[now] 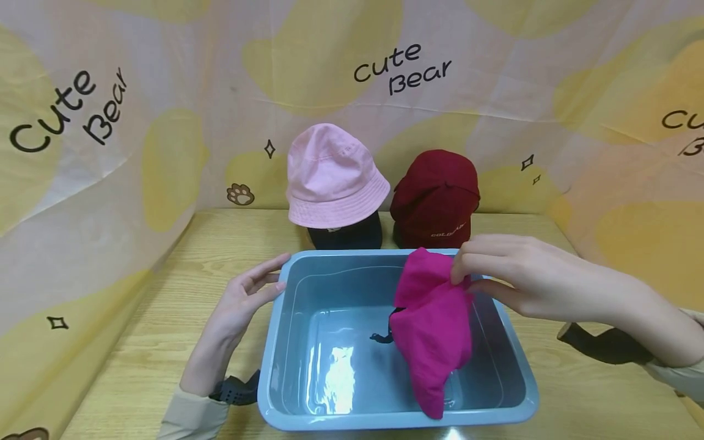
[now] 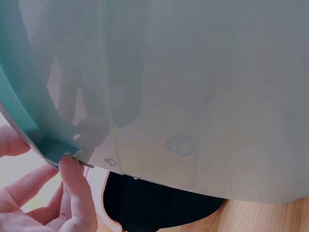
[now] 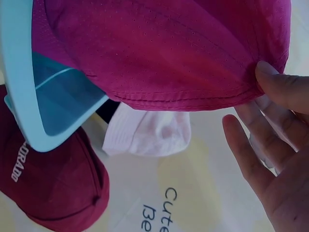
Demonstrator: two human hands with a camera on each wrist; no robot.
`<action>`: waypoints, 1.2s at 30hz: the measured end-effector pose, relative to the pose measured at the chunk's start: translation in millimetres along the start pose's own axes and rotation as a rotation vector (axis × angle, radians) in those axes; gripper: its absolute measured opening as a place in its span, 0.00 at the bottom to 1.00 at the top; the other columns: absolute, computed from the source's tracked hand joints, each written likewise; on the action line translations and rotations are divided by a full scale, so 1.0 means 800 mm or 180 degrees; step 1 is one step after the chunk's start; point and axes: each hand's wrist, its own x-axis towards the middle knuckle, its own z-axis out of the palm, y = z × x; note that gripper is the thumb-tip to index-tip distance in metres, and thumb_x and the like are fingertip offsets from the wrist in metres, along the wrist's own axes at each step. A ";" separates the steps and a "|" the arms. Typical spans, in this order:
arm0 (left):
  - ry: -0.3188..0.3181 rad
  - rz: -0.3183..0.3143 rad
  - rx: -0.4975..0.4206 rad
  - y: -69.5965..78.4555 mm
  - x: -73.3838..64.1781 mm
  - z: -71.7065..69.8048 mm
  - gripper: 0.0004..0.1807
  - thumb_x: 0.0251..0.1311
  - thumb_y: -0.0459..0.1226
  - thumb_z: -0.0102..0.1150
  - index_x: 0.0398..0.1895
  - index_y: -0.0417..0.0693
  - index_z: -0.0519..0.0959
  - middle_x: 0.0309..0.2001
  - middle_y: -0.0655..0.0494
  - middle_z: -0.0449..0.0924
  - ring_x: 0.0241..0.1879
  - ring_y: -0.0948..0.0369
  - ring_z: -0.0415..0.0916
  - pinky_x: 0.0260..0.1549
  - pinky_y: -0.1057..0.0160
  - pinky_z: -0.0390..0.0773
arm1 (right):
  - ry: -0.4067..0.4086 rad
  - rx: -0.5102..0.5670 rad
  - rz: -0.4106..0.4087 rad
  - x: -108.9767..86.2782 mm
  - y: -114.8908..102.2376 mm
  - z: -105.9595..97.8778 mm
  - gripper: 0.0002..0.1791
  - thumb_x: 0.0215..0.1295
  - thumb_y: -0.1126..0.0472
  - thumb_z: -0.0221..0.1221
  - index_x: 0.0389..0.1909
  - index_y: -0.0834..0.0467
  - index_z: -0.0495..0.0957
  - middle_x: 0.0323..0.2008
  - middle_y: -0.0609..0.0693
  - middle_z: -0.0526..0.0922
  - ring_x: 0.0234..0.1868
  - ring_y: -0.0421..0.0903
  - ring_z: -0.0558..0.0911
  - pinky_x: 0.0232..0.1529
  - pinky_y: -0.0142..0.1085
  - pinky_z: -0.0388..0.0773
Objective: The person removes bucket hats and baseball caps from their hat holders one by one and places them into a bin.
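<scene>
A soft magenta hat (image 1: 431,318) with perforated fabric and a stitched edge hangs inside the right half of a light blue plastic basin (image 1: 398,421). My right hand (image 1: 506,272) pinches the hat's upper edge between thumb and fingers, above the basin's right rim. In the right wrist view, the thumb (image 3: 277,87) presses on the outside of the fabric. A dark strap (image 1: 385,335) shows at the hat's left side. My left hand (image 1: 247,293) grips the basin's rim near its back left corner, thumb and fingers on either side in the left wrist view.
Behind the basin, a pink bucket hat (image 1: 332,177) sits over a dark cap (image 1: 352,235). To its right stands a dark red cap (image 1: 437,198) with white lettering. A printed cloth (image 1: 495,73) hangs behind the wooden table (image 1: 148,366) and at its sides.
</scene>
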 end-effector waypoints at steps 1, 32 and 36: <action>-0.0002 -0.0002 0.0002 0.000 0.000 0.000 0.28 0.64 0.37 0.58 0.67 0.44 0.67 0.52 0.56 0.79 0.49 0.66 0.77 0.56 0.53 0.65 | -0.0025 0.0025 -0.0003 0.001 0.001 0.002 0.18 0.75 0.48 0.38 0.41 0.45 0.78 0.41 0.31 0.75 0.43 0.27 0.73 0.45 0.19 0.71; -0.0039 0.0013 0.0022 0.001 0.002 -0.003 0.28 0.65 0.37 0.57 0.68 0.44 0.67 0.56 0.60 0.77 0.52 0.65 0.77 0.54 0.56 0.70 | -0.0616 0.0231 0.0071 0.001 0.004 0.004 0.24 0.46 0.73 0.66 0.36 0.42 0.76 0.32 0.33 0.72 0.37 0.30 0.71 0.42 0.17 0.67; -0.0026 -0.0021 0.0039 0.000 0.000 -0.003 0.28 0.65 0.38 0.57 0.68 0.45 0.67 0.58 0.58 0.76 0.52 0.65 0.76 0.55 0.56 0.69 | -0.0746 0.0165 0.0079 0.006 0.003 0.014 0.23 0.46 0.74 0.64 0.33 0.43 0.75 0.30 0.34 0.71 0.34 0.29 0.70 0.38 0.20 0.69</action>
